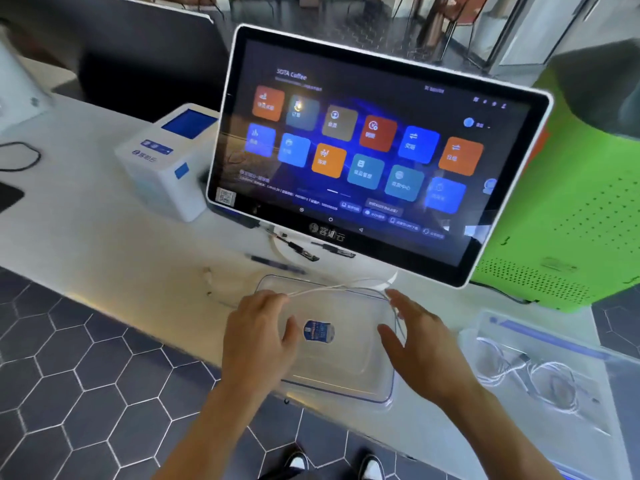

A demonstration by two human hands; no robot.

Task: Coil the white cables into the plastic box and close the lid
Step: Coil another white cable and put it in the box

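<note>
Honestly, your left hand (258, 332) pinches the white cable (332, 288) mid-frame, right hand (420, 336) spread loose w/ nothing held; slack could snag the plastic box (346, 382) rim & spring out.

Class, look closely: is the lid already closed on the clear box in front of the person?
No, the clear box lies open, with a white cable stretched across it.

This is a café or coffee-shop service counter. A white-framed point-of-sale touchscreen (363, 150) stands at the counter's middle, showing coloured app tiles and a "Coffee" heading. Beside it toward the left sits a small white receipt printer with a blue panel (166, 161). Past the pale counter's (86, 230) far edge, chairs with orange seats (464, 12) stand in a seating area. Dark hexagonal floor tiles (86, 375) lie below its near edge.
</note>
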